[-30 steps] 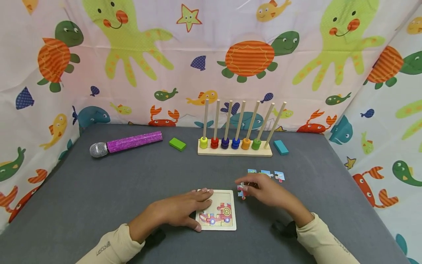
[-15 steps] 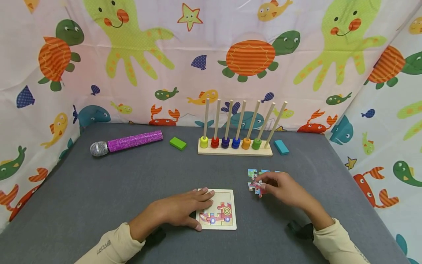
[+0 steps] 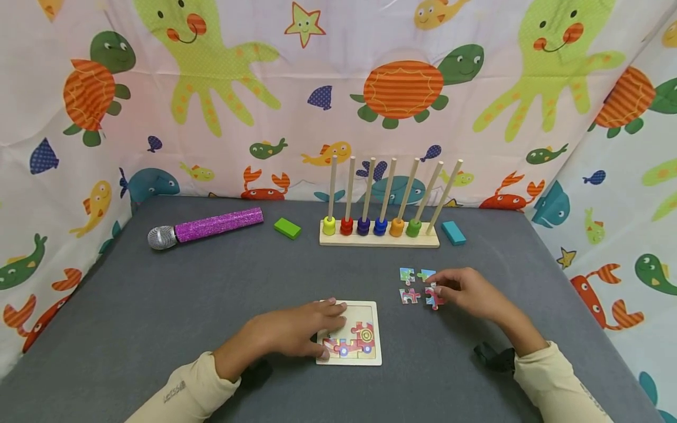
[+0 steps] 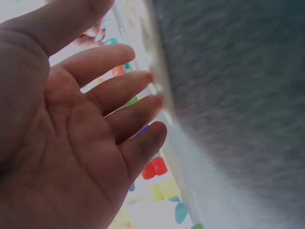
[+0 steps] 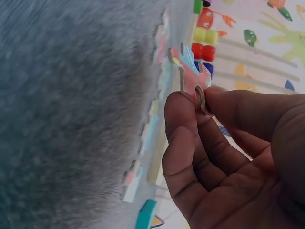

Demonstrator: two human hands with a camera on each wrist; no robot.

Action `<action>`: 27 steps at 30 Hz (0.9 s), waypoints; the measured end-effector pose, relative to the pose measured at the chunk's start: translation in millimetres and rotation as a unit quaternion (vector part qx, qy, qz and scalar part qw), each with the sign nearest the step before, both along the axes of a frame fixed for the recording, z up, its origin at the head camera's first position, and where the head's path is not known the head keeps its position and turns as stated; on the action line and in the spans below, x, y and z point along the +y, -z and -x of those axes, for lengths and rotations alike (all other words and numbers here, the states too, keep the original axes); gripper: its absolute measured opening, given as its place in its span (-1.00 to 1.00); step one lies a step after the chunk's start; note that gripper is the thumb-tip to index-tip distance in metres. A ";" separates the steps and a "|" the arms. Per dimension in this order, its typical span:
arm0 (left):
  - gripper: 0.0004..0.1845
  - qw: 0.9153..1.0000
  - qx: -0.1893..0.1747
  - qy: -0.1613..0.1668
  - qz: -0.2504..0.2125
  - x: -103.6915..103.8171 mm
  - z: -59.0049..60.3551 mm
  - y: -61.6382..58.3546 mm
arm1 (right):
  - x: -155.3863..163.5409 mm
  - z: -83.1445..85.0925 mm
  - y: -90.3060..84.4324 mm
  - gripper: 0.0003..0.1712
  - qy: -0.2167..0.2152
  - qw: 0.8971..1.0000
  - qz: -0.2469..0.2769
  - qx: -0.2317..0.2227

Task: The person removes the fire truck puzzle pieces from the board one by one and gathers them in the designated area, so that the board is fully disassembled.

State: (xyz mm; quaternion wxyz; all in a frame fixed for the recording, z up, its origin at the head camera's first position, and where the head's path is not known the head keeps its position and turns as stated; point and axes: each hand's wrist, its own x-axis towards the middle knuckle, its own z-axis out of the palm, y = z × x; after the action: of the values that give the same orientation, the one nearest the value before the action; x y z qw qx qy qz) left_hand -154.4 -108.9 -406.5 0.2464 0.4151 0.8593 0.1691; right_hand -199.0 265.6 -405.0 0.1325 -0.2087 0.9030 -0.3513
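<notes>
A small wooden puzzle board (image 3: pixel 365 311) lies on the grey table (image 3: pixel 211 294), with red pieces set along its lower part. My left hand (image 3: pixel 317 329) rests flat on the board's left side, fingers (image 4: pixel 138 102) straight against its edge. To the right, my right hand (image 3: pixel 435 291) pinches a red and blue puzzle piece (image 3: pixel 433 298) between thumb and fingers; this piece (image 5: pixel 193 78) stands on edge against the table in the right wrist view. A pink piece (image 3: pixel 409 295) lies just left of it. Two more pieces (image 3: pixel 407 275) lie behind.
At the back stand a wooden peg rack (image 3: pixel 378 238) with coloured rings, a green block (image 3: pixel 288 228) and a blue block (image 3: pixel 453 233). A purple glitter microphone (image 3: pixel 206 227) lies at the back left. Patterned curtains close in the table's sides and back.
My right hand moved right, away from the board, carrying a piece to the loose pieces. A pink piece now lies beside its fingertips. The left hand stayed on the board.
</notes>
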 end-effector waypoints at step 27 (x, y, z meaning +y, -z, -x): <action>-0.07 0.999 -0.006 0.040 -0.018 7.1 8.1 13.3 | 4.9 6.3 11.4 -0.77 0.038 0.999 0.001 0.034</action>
State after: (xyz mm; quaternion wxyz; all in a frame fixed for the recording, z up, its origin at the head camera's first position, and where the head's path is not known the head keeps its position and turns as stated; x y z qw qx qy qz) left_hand -162.6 -101.8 -419.8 0.2504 0.4524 0.8373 0.1774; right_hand -205.3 270.5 -416.5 0.0878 -0.1858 0.9139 -0.3500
